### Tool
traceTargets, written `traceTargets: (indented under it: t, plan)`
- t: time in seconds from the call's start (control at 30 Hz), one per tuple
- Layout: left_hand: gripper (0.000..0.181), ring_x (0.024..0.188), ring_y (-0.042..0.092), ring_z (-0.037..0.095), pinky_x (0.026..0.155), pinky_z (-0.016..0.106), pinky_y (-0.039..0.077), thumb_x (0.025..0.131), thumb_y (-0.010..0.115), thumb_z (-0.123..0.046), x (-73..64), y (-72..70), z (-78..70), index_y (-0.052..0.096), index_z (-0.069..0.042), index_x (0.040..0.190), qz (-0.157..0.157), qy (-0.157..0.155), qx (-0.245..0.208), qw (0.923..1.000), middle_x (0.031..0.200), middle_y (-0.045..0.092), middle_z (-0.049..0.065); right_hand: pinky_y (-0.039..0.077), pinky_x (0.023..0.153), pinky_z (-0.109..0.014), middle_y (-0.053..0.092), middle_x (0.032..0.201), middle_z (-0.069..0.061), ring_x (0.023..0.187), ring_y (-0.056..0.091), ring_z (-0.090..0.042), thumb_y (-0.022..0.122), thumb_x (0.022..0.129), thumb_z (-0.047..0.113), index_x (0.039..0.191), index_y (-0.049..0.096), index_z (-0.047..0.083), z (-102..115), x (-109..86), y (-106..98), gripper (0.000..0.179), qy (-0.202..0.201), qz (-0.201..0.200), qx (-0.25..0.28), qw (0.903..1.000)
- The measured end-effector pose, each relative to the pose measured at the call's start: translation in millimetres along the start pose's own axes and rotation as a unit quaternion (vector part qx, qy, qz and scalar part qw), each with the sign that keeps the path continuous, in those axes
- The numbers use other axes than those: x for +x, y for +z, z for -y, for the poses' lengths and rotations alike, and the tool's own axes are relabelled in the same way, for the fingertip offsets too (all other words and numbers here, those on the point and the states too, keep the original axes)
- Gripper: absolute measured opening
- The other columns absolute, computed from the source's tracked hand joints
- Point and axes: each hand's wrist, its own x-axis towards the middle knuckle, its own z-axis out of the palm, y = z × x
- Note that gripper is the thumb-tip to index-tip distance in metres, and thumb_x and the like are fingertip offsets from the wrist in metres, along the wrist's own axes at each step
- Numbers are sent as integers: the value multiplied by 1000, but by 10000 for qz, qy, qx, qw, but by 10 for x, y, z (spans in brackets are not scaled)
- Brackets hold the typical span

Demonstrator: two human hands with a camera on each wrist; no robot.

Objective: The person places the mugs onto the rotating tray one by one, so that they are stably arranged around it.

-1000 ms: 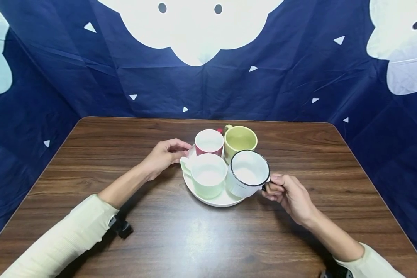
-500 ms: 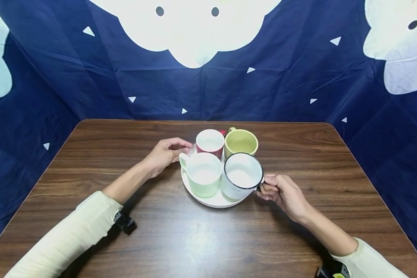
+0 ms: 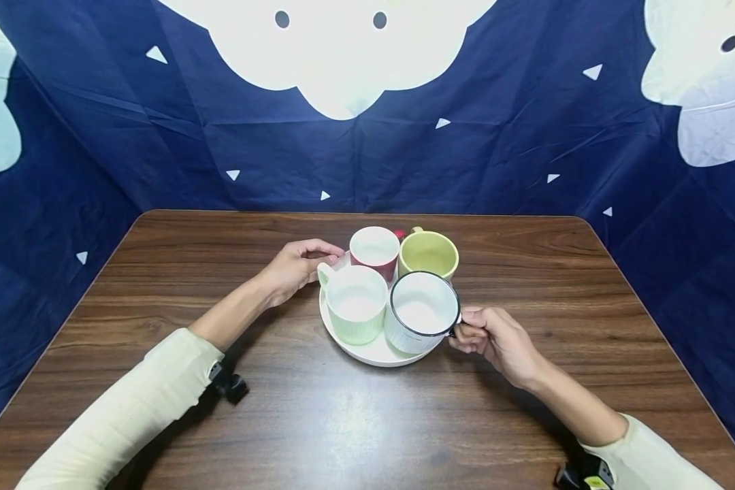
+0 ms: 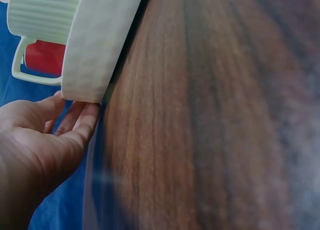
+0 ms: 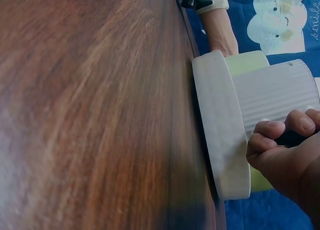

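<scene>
A round white plate [image 3: 358, 354] with a raised wall stands on the table and bears several mugs, all upright. At its left edge my left hand [image 3: 295, 269] holds the rim, thumb near the top and fingertips low on the wall in the left wrist view. My right hand [image 3: 496, 341] grips the black handle of the white mug with a dark rim [image 3: 425, 303], at the plate's front right. Beside it is the pale green mug [image 3: 356, 306], handle toward my left hand. Behind stand the red mug with white inside [image 3: 373, 248] and the yellow-green mug [image 3: 429, 253].
The brown wooden table [image 3: 343, 422] reaches around the plate on all sides. Behind it hangs a dark blue cloth [image 3: 392, 163] with white cloud shapes. Black wrist cameras sit near both cream sleeves [image 3: 141, 401].
The white dark-rimmed mug has shifted left in my right hand, close against the pale green mug. The red and yellow-green mugs stand slightly farther right. My left hand stays at the rim.
</scene>
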Motion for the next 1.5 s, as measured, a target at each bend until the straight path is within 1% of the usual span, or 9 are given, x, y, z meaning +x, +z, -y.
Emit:
traceTargets:
  t: [0.23, 0.37, 0.6, 0.73, 0.93, 1.1, 1.17, 1.33, 1.5]
  plan:
    - [34, 112, 72, 9, 97, 22, 64, 114, 60, 1, 28, 13, 2, 63, 10, 146, -38, 14, -139, 9999, 127, 71, 4, 32, 66, -42, 25, 75, -12, 69, 30, -34, 26, 110, 2, 77, 22, 2, -13, 5, 18, 34, -56, 83, -29, 9999]
    - [35, 114, 71, 9, 97, 23, 65, 115, 56, 1, -8, 18, 12, 59, 11, 149, -281, 109, -206, 9993, 128, 69, 5, 31, 66, -43, 25, 75, -12, 69, 30, -34, 26, 110, 1, 77, 22, 2, -18, 7, 18, 34, -77, 105, -10, 9999]
    - [27, 100, 74, 10, 95, 26, 68, 115, 53, 3, -234, 40, 9, 56, 11, 140, -1150, 381, -312, 9921, 114, 68, 6, 32, 66, -41, 25, 75, -12, 69, 29, -34, 27, 111, 2, 76, 22, 1, -36, 23, 6, 35, 13, 112, -13, 9999]
    - [20, 92, 76, 12, 94, 31, 69, 115, 52, 3, -411, 31, 6, 54, 8, 134, -1301, 401, -596, 9889, 108, 68, 7, 32, 66, -41, 25, 75, -11, 69, 29, -34, 28, 111, 3, 76, 22, 0, -50, 26, 0, 35, 60, 136, -31, 9999]
    - [18, 93, 77, 14, 93, 30, 69, 114, 53, 4, -657, 36, 14, 54, 9, 132, -1284, 311, -688, 9888, 109, 68, 8, 32, 66, -42, 26, 76, -12, 70, 31, -36, 28, 111, 3, 76, 22, 0, -55, 19, 0, 36, 86, 134, -60, 9999]
    - [26, 103, 76, 12, 99, 29, 68, 110, 60, 6, -825, 104, 44, 57, 13, 136, -870, 281, -188, 9956, 118, 66, 10, 33, 66, -44, 28, 76, -12, 71, 33, -37, 28, 112, 4, 76, 23, -1, -46, 13, 10, 36, 133, 128, -145, 9997]
    - [30, 106, 77, 11, 92, 26, 68, 108, 66, 3, -878, 133, 62, 60, 11, 136, -694, 251, 144, 9972, 122, 68, 10, 33, 65, -45, 28, 76, -13, 71, 33, -38, 28, 112, 4, 76, 23, -1, -43, 10, 16, 37, 128, 138, -174, 9997]
    - [35, 108, 77, 8, 84, 22, 61, 103, 81, -9, -936, 175, 103, 70, 1, 135, -492, 190, 798, 9954, 125, 75, 8, 32, 65, -47, 28, 76, -13, 72, 34, -39, 28, 112, 4, 76, 23, -2, -39, 5, 33, 37, 113, 154, -209, 9996]
    - [39, 106, 77, 8, 91, 24, 64, 99, 86, -9, -938, 183, 140, 71, -3, 134, -417, 54, 731, 9964, 120, 79, 5, 33, 65, -47, 28, 76, -13, 72, 35, -39, 29, 112, 4, 77, 24, -2, -30, 3, 52, 37, 136, 153, -265, 9994]
